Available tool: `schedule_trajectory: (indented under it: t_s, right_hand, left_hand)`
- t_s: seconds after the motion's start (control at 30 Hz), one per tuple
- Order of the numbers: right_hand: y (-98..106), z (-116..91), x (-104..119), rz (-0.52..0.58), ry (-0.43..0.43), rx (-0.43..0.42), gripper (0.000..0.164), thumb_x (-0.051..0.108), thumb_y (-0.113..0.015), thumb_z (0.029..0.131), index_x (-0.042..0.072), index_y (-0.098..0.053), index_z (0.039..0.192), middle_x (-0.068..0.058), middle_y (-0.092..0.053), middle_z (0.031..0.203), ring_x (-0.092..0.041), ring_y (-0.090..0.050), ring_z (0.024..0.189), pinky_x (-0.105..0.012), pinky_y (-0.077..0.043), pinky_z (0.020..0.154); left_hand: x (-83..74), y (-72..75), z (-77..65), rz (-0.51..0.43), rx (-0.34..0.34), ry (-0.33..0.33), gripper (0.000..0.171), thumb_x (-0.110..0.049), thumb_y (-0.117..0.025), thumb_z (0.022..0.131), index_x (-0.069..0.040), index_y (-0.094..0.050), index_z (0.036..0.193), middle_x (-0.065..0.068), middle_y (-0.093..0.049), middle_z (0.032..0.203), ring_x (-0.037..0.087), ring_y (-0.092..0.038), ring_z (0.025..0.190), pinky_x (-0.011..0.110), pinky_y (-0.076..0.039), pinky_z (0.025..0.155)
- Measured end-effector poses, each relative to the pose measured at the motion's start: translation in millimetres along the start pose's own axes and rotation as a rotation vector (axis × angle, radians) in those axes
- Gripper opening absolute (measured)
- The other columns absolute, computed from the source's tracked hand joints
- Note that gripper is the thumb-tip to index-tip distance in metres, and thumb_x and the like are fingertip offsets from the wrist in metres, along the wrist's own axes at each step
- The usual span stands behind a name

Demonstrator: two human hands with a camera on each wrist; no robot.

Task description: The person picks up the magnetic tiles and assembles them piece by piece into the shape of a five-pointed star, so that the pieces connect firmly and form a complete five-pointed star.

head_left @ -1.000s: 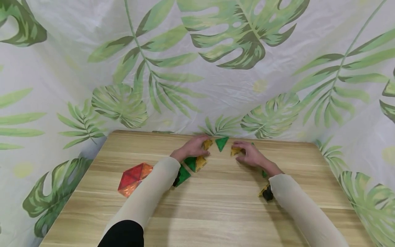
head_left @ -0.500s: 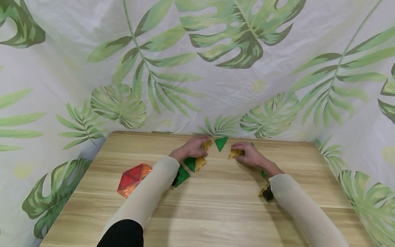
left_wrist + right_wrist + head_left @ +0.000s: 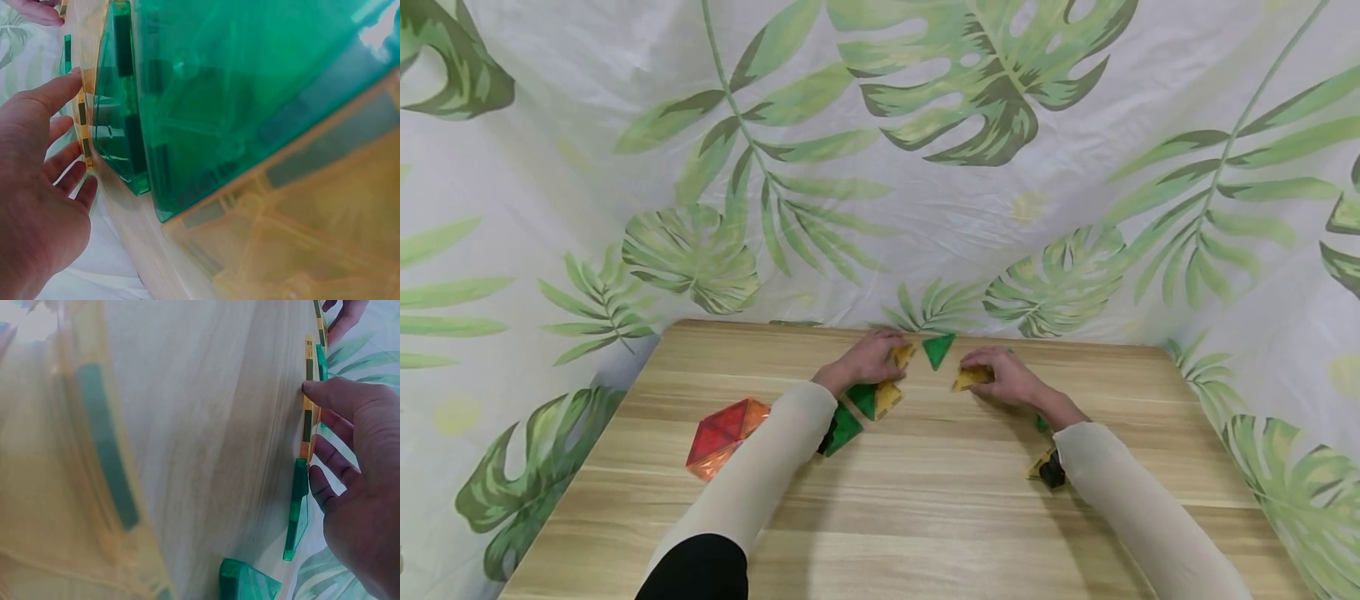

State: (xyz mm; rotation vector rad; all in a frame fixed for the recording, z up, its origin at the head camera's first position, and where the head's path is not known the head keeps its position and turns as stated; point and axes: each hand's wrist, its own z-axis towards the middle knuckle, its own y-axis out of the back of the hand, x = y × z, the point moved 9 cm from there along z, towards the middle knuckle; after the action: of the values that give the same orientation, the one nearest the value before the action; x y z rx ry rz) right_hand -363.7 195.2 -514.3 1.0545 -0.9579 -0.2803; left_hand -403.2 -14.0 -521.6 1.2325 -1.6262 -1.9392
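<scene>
At the table's far side my left hand [image 3: 871,357] holds a yellow triangular magnetic tile [image 3: 904,356] between thumb and fingers; the tile's edge [image 3: 85,128] shows in the left wrist view. To the right, my right hand [image 3: 1007,377] grips another yellow triangular magnetic tile [image 3: 971,379], its thumb on the near side and fingers behind. Between the hands lies a green triangular tile [image 3: 937,350], apart from both. Below my left hand, a green tile [image 3: 862,398] and a yellow tile [image 3: 887,399] sit edge to edge, with another green tile [image 3: 844,430] beside them.
Red and orange tiles [image 3: 726,435] form a fan on the left of the wooden table [image 3: 925,517]. A yellow tile [image 3: 1040,462] lies by my right cuff, with green tiles [image 3: 297,512] near my right hand. A leaf-print cloth [image 3: 820,250] hangs behind the table.
My right hand has shifted its yellow tile slightly left and toward me, turning it a little. The left hand and the other tiles stay almost where they were.
</scene>
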Motion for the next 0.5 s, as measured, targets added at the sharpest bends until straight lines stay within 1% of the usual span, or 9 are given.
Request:
schedule_trajectory:
  t_s: [0.13, 0.3, 0.5]
  right_hand:
    - [1.6, -0.9, 3.4, -0.005, 0.009, -0.01, 0.036, 0.007, -0.084, 0.089, 0.0, -0.076, 0.124, -0.018, -0.072, 0.129, -0.04, -0.064, 0.123, -0.059, -0.05, 0.106]
    - [3.2, -2.5, 4.8, -0.033, -0.001, -0.037, 0.034, 0.01, -0.087, 0.087, 0.002, -0.078, 0.119, -0.014, -0.074, 0.122, -0.036, -0.066, 0.117, -0.057, -0.052, 0.101]
    - [3.4, -4.2, 5.5, -0.029, -0.011, -0.059, 0.036, 0.011, -0.089, 0.085, 0.001, -0.078, 0.118, -0.015, -0.074, 0.12, -0.036, -0.066, 0.115, -0.058, -0.051, 0.1]
  left_hand:
    - [1.4, 2.0, 0.5, -0.013, -0.022, 0.032, 0.063, -0.026, -0.08, 0.096, -0.001, -0.057, 0.15, 0.022, -0.051, 0.156, 0.04, -0.043, 0.148, 0.048, -0.036, 0.123]
    - [3.3, 3.9, 0.3, -0.024, -0.024, 0.073, 0.068, -0.031, -0.084, 0.092, -0.002, -0.059, 0.148, 0.023, -0.051, 0.154, 0.039, -0.047, 0.143, 0.047, -0.041, 0.119]
    - [3.9, 6.5, 0.0, 0.004, -0.052, 0.084, 0.07, -0.035, -0.088, 0.087, -0.002, -0.063, 0.143, 0.022, -0.055, 0.147, 0.036, -0.052, 0.136, 0.045, -0.045, 0.115]
